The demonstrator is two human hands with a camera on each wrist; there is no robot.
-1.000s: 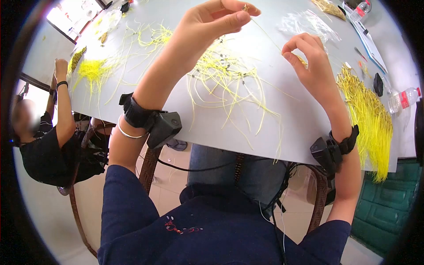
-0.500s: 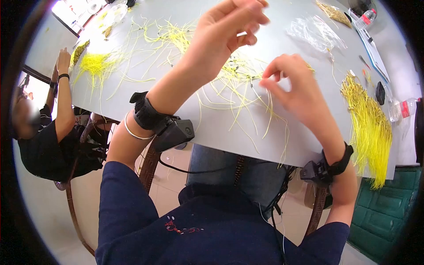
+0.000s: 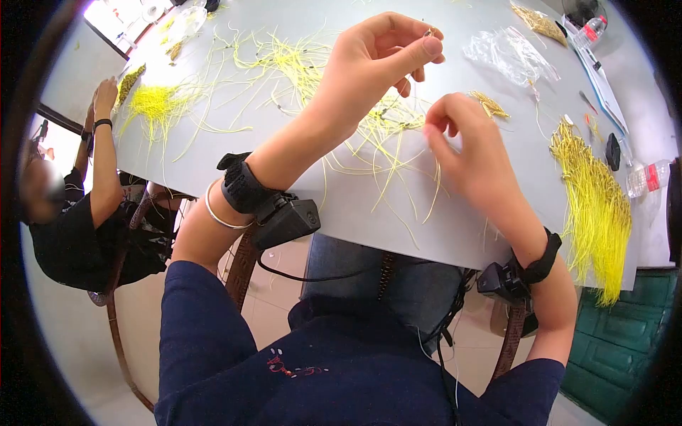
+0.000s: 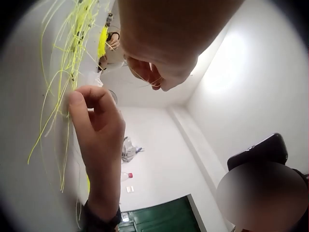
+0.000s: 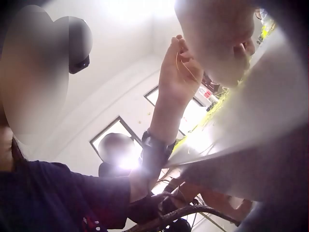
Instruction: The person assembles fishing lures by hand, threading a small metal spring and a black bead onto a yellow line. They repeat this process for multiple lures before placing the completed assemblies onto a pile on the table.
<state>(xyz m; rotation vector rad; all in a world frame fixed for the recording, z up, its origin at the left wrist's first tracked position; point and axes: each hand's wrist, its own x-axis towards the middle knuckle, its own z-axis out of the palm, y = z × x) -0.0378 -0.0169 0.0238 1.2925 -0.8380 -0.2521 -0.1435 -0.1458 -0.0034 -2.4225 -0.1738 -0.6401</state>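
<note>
In the head view my left hand [image 3: 376,67] is raised over the table, thumb and forefinger pinching a small gold-coloured piece [image 3: 429,32]. A thin yellowish thread [image 4: 143,77] shows at these fingers in the left wrist view. My right hand [image 3: 472,145] is lower and to the right, at the near side of a loose tangle of yellow cords [image 3: 387,124] with small dark bits. Its thumb and forefinger come together on a yellow cord [image 4: 68,104], as the left wrist view shows. In the right wrist view the right hand [image 5: 217,36] fills the top.
A little heap of gold pieces [image 3: 490,104] lies beyond my right hand. Gold-topped yellow strands [image 3: 593,206] hang over the table's right edge. Clear plastic bags [image 3: 508,53], a clipboard [image 3: 597,74] and bottles [image 3: 648,177] lie about. Another person [image 3: 74,227] sits at the left.
The cord stretched between my hands is gone from the right fingers. My right hand has moved left and down to the tangle, where a loose strand has shifted. The left hand has moved right.
</note>
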